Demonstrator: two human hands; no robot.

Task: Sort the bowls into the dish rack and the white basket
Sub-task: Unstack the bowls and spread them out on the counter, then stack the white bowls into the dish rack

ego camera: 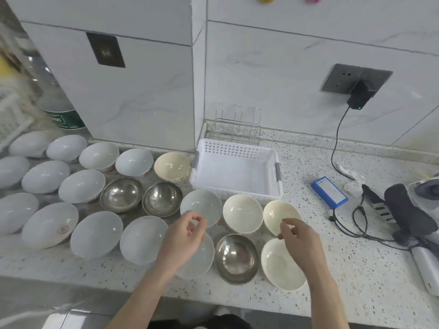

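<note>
- Now the left hand (184, 236) hovers over a pale bowl (200, 257), fingers loosely curled, holding nothing.
- Right hand (300, 238) pinches the cream bowl (276, 216) rim.

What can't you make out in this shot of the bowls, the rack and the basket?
- Head view: the pale bowl under the left hand is mostly covered by it.
- Head view: the dish rack base sits behind the white basket.
- Head view: whether the right hand touches the cream bowl rim is unclear.
- Head view: the leftmost bowls are cut by the frame edge and blurred.
- Head view: the bottle label is too blurred to read.
</note>
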